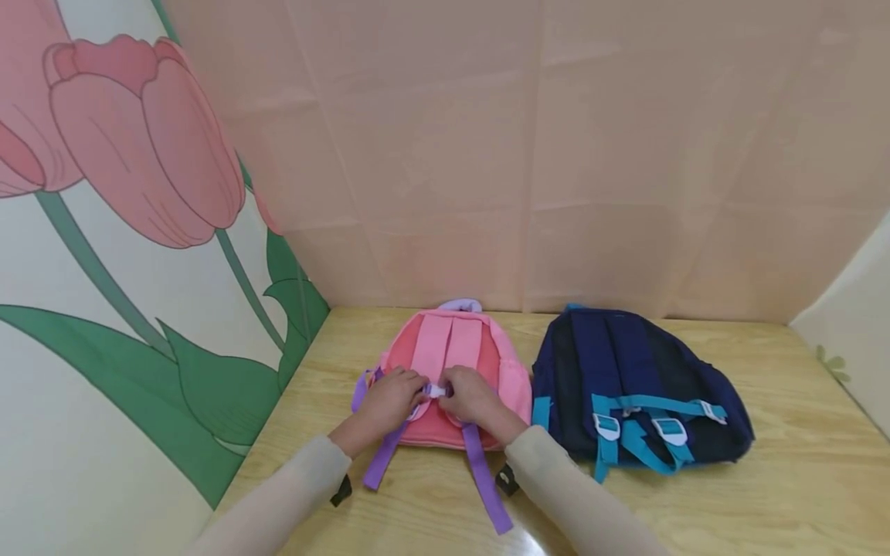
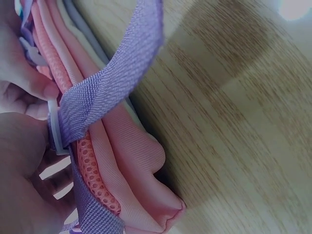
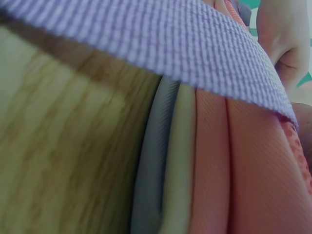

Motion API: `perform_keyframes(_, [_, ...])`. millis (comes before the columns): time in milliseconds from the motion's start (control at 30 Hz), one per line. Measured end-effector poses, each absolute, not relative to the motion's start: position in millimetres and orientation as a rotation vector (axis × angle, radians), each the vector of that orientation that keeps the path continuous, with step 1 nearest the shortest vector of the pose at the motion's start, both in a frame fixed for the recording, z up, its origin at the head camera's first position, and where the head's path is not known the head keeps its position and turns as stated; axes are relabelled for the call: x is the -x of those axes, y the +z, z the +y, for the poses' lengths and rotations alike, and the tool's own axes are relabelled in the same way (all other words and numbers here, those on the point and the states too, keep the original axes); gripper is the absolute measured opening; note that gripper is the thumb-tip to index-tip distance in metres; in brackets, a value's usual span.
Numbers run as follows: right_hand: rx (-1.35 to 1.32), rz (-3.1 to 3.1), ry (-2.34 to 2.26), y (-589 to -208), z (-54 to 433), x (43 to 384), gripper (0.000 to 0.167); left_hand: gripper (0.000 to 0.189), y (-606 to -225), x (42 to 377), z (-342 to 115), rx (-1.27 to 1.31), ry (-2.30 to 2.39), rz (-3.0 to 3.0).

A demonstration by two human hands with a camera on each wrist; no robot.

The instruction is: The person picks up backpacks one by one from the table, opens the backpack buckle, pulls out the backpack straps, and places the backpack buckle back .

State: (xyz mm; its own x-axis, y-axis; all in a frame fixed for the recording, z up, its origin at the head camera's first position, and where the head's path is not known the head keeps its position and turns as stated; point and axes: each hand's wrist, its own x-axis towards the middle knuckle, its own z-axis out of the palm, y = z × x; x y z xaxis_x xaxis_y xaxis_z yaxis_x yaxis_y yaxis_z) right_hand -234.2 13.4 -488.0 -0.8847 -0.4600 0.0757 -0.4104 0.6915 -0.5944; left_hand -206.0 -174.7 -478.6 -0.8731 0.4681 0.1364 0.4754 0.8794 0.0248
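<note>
Pink backpack [image 1: 445,378] is lying back side up on the wooden table [image 1: 765,463], up near the back wall and toward the left corner, with both hands sitting on the middle of it. The left hand [image 1: 389,398] and the right hand [image 1: 473,398] are meeting right over a small white buckle [image 1: 436,391] at the chest strap area, and both are curling their fingers in on it, so each one is pinching its side of that clip. The two pink shoulder straps [image 1: 448,347] are running down from the top of the bag to where the hands are working.

From the left wrist view, a purple strap [image 2: 107,92] is feeding through a pale plastic slider [image 2: 54,130] that the fingers [image 2: 34,85] are pressing against, and the pink fabric with its orange mesh edge is bunching up beside it on the wood. The right wrist view is mostly showing another purple webbing strap [image 3: 161,48] crossing over the pink panel and a grey piping edge, really close up and a bit blurry.

Two purple strap tails are trailing off the bottom of the bag toward the person, one by each beige sleeve [image 1: 570,486].

Just beside it on the right, a navy backpack [image 1: 640,386] with teal straps and white buckles is lying flat too, nearly touching the pink one.
</note>
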Motion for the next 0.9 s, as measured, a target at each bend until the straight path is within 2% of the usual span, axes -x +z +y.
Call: perform_keyframes(900, [0.692, 2.806, -0.931, -481.1, 17.1, 232.3, 0.008, 0.028, -475.0, 205.2, -177.9, 0.674, -0.187, -2.978])
